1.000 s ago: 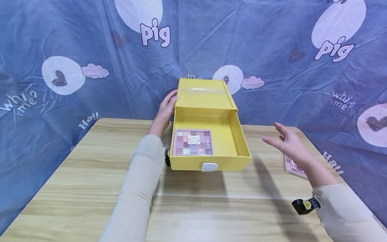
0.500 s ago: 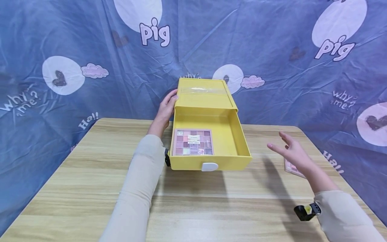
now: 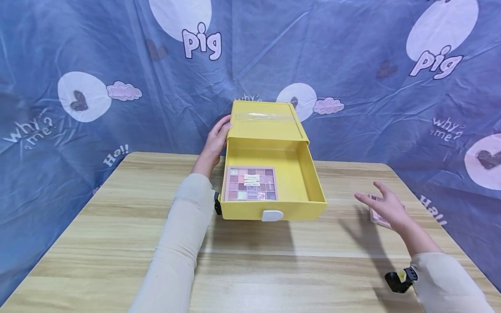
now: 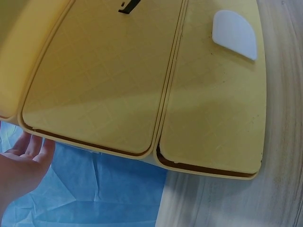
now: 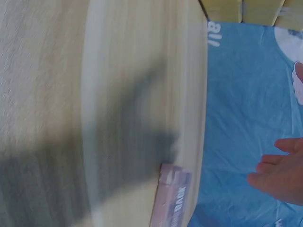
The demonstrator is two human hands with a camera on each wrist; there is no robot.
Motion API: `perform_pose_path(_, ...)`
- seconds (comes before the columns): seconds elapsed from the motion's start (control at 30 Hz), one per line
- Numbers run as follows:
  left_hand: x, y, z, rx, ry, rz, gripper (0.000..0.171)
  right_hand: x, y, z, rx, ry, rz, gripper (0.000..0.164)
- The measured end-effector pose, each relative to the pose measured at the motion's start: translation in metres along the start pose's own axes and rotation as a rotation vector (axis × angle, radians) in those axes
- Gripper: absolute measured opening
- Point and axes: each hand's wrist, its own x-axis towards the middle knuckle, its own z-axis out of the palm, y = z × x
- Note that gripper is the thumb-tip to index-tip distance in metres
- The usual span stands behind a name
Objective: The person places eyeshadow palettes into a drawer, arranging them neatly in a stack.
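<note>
A yellow drawer box (image 3: pixel 270 124) stands at the table's back with its top drawer (image 3: pixel 289 211) pulled out. An eyeshadow palette (image 3: pixel 250 184) lies flat in the drawer's left half. My left hand (image 3: pixel 213 141) rests against the box's left side; the left wrist view shows its fairly straight fingers (image 4: pixel 34 146) at the edge. To the right, my right hand (image 3: pixel 387 208) hovers with thumb and fingers spread, holding nothing. Behind and below it, partly hidden, a second palette (image 3: pixel 377 219) lies on the table. The right wrist view shows this palette (image 5: pixel 173 198) and the hand (image 5: pixel 281 172).
A wooden table (image 3: pixel 117 243) spreads around the box. Blue printed cloth (image 3: pixel 156 65) hangs right behind it and on the right side. Lower drawer fronts (image 4: pixel 94 80) show below the pulled-out one, one with a white handle (image 4: pixel 234 33).
My right hand has moved slightly right and down towards me, over the second palette. The left hand, the box and the palette in the drawer have stayed put.
</note>
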Motion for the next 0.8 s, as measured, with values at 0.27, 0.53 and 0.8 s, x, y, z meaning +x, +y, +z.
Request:
perform_pose_path(0.27,0.0,0.001,0.001,-0.002,0.004,0.002,0.04,0.001,0.018,-0.003,-0.108,-0.011,0.032,0.094)
perform_pose_path(0.53,0.0,0.001,0.001,0.005,0.003,0.001,0.04,0.0,0.036,-0.003,-0.133,0.004,0.044,0.089)
perform_pose_path(0.8,-0.001,0.001,0.001,0.021,0.005,-0.01,0.04,0.001,0.063,-0.004,-0.184,-0.002,0.011,0.065)
